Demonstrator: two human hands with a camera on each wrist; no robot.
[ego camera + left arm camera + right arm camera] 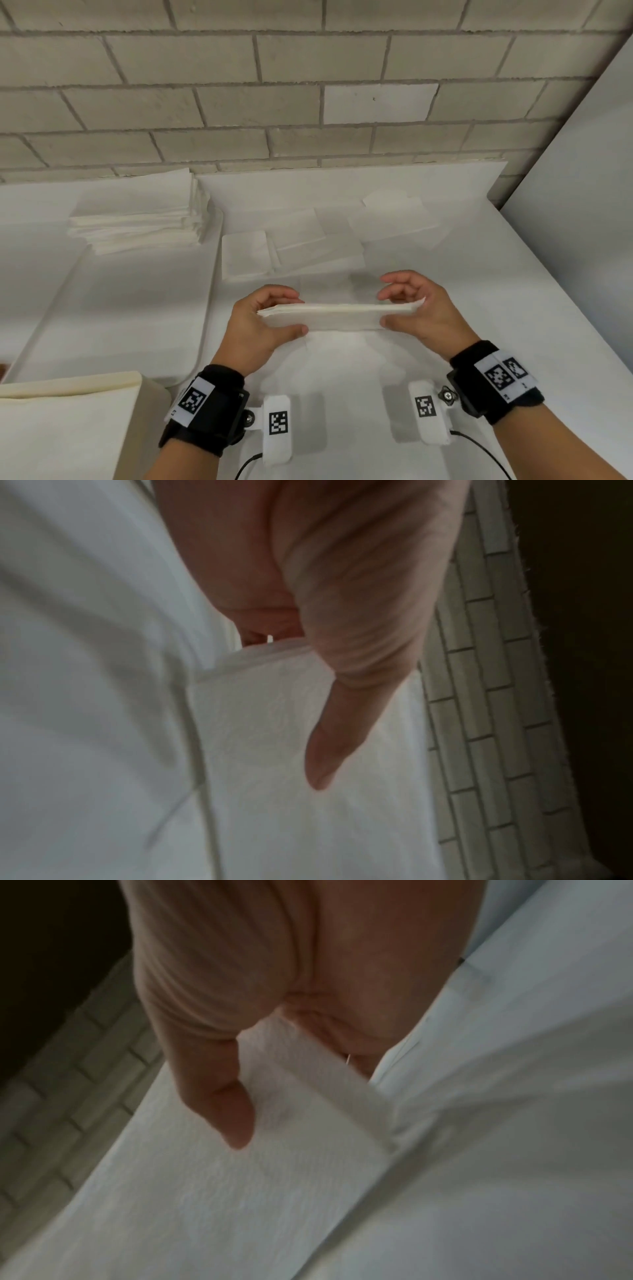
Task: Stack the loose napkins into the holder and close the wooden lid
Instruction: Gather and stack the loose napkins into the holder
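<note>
A small stack of white napkins point(339, 317) stands on edge above the white table, held between both hands. My left hand point(270, 315) grips its left end, thumb on the near face and fingers curled over the far side. My right hand point(407, 308) grips the right end the same way. In the left wrist view the thumb point(329, 750) lies against the napkins point(308, 791). The right wrist view shows the thumb point(226, 1110) on the napkins point(257, 1177). Loose napkins point(308, 246) lie spread on the table behind. No holder or wooden lid can be made out.
A tall pile of white napkins point(140, 216) sits at the back left on a white tray point(113, 308). A cream folded cloth or box point(65, 425) fills the near left corner. A brick wall point(308, 85) runs behind; a white panel point(582, 205) stands right.
</note>
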